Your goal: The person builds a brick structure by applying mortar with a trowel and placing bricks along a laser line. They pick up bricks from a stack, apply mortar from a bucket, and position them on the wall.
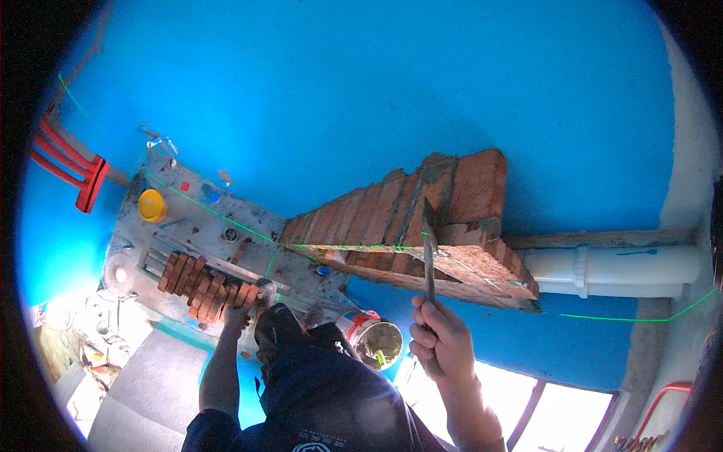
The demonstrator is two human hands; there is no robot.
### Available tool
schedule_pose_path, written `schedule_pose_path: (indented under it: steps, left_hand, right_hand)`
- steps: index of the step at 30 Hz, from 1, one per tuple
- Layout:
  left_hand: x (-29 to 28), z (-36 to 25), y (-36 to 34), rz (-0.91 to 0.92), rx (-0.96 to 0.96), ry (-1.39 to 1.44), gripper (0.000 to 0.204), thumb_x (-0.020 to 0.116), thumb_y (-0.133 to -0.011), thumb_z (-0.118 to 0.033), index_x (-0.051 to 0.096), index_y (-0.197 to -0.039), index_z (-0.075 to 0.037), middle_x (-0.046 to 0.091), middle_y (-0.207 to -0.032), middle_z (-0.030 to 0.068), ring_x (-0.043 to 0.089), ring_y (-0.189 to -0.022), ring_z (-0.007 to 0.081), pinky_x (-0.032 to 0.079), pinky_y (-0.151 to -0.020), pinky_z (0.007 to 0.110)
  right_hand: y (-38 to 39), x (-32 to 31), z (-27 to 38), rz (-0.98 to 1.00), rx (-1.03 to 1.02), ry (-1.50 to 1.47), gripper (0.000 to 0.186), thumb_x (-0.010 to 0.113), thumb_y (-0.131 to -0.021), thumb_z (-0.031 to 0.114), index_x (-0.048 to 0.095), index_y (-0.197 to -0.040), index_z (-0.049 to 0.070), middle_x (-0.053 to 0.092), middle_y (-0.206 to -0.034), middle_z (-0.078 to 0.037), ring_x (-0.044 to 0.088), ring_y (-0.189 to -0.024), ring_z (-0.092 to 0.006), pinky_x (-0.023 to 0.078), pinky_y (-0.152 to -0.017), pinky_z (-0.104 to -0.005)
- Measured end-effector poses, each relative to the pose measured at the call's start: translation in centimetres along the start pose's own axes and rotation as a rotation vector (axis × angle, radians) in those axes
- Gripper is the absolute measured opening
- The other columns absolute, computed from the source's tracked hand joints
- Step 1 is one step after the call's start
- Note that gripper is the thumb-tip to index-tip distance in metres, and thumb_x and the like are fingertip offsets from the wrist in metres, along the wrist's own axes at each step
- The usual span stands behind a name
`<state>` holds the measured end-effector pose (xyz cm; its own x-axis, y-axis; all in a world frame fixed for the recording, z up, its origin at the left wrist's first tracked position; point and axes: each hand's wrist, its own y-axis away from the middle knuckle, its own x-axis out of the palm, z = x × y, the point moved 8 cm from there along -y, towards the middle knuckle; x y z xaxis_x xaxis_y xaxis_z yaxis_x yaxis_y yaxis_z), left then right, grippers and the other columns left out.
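Observation:
My right hand (443, 339) is closed round a long, narrow bricklaying trowel (429, 264), held upright and seen almost edge-on. Its blade stands in front of the end of a red brick wall (369, 215), with grey mortar in the joints. Lower left, my left hand (236, 319) reaches down to the near end of a pile of loose red bricks (197, 285). Its fingers meet the bricks there, but they are too small and dark to show whether they grip one.
A bucket (379, 345) stands below the wall. Beyond the bricks sits a yellow round container (151, 206) on the dirty floor. White pipe (614, 272) runs right of the wall, red pipes (71, 169) lie far left, and green laser lines cross the blue wall (339, 90) and brickwork.

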<state>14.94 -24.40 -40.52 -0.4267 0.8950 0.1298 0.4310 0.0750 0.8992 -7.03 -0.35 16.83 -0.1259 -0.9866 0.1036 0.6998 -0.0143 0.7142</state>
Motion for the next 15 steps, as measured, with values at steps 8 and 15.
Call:
schedule_pose_path:
  steps: [8, 15]
  left_hand:
    - [0.5, -1.1, 0.4, -0.061, 0.005, 0.040, 0.024, 0.067, -0.082, -0.026, 0.055, -0.082, -0.006, 0.054, -0.057, 0.0067, 0.049, -0.039, 0.0170, 0.034, -0.033, 0.028]
    - [-4.2, 1.4, 1.5, -0.166, 0.003, 0.030, 0.025, 0.065, -0.084, -0.025, 0.055, -0.083, -0.001, 0.056, -0.056, 0.0099, 0.051, -0.039, 0.0190, 0.036, -0.033, 0.031]
  right_hand:
    - [-3.4, 0.8, 3.5, -0.007, -0.112, 0.108, 0.016, 0.057, -0.094, 0.019, 0.056, -0.099, 0.004, 0.046, -0.076, 0.003, 0.039, -0.054, -0.0031, 0.031, -0.043, -0.0197]
    - [-6.5, 0.7, 5.5, -0.013, -0.171, 0.293, 0.023, 0.055, -0.092, 0.019, 0.046, -0.075, 0.007, 0.041, -0.061, 0.000, 0.039, -0.051, -0.0084, 0.033, -0.045, -0.0258]
